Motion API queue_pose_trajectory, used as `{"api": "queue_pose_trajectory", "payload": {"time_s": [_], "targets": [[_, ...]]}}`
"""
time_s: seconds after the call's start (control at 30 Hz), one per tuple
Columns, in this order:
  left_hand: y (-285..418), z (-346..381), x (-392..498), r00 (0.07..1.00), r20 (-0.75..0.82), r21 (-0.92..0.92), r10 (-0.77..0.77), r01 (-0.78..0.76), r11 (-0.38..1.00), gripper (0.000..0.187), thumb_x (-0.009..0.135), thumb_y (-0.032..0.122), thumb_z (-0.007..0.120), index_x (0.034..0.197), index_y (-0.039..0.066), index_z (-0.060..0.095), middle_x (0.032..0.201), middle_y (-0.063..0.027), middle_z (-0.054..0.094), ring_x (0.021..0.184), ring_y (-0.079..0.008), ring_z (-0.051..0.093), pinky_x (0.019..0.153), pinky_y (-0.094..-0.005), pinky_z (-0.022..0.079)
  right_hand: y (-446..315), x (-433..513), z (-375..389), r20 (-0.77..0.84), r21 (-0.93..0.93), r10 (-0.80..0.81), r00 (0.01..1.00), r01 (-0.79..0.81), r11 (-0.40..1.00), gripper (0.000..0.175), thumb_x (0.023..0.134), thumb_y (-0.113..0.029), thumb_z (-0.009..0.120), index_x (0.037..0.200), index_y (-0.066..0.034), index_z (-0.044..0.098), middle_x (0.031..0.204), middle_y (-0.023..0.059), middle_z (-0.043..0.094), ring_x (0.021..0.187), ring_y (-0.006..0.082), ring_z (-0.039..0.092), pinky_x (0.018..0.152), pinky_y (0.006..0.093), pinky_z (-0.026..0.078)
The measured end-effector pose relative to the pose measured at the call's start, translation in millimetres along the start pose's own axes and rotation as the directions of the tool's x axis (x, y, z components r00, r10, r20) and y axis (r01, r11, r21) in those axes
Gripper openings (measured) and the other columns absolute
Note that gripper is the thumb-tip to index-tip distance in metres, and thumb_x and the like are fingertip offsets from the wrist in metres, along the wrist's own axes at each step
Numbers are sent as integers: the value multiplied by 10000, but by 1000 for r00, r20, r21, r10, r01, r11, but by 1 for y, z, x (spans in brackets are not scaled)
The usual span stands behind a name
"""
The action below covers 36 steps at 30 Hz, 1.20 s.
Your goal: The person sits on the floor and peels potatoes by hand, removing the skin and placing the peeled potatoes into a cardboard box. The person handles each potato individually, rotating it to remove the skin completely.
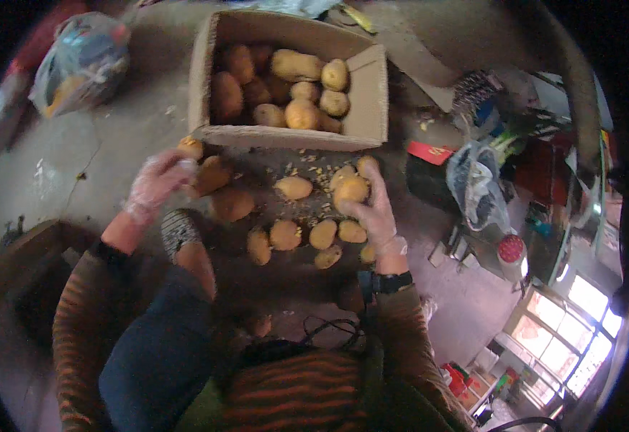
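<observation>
My right hand, in a clear plastic glove, grips a yellowish potato over the right side of a dark surface. More potatoes lie close behind that hand. My left hand, gloved the same way, is beside a brown potato at the left; blur hides whether its fingers hold anything. One lone potato lies between my hands, with small pale bits scattered around it. Nearer to me is a loose row of several potatoes. Beyond my hands stands an open cardboard box with many potatoes inside.
A filled plastic bag sits on the floor at far left. To the right are a red packet, a clear plastic bag and a container with a red top. My sock-covered foot is just below the left hand.
</observation>
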<state>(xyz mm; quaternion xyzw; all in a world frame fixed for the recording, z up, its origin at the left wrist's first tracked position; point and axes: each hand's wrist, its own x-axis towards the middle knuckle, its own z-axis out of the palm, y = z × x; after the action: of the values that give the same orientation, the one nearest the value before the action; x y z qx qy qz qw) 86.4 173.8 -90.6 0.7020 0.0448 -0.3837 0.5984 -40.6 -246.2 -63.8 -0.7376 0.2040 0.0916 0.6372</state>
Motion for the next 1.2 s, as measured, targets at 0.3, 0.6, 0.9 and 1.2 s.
{"api": "queue_pose_trajectory", "payload": {"time_s": [0.3,0.6,0.9,1.2], "targets": [[11,62,1,836,545,-26,63,-59,998,790,869,276,765,1489,52,330,1307,-79,549,1219,-204,528,1045,-370,442,-26,8,159,206,-26,-277,938,289,957,627,817,-156,798,1333,52,510,1359,193,523,1231,272,533,1060,387,418],[-1,56,4,948,307,52,78,-99,994,846,819,264,812,1478,42,329,1332,-84,532,1221,-181,512,1056,-344,417,-15,13,186,96,14,-254,963,254,967,334,981,-164,626,1224,53,556,1186,107,616,1090,157,556,998,304,433],[1,62,-9,915,403,-337,34,114,935,513,842,212,774,1264,56,528,1052,-68,645,903,-145,653,796,-310,559,-32,4,181,120,-119,-304,945,318,941,278,1009,-176,566,1163,50,615,1164,122,666,1065,183,604,977,320,460],[-3,61,-1,908,407,-306,103,29,952,733,838,122,774,1455,60,383,1296,-62,566,1221,-194,533,1060,-352,431,-42,4,173,131,30,-216,968,214,976,302,997,-121,577,1252,39,601,1244,123,636,1138,187,582,1027,321,435]]}}
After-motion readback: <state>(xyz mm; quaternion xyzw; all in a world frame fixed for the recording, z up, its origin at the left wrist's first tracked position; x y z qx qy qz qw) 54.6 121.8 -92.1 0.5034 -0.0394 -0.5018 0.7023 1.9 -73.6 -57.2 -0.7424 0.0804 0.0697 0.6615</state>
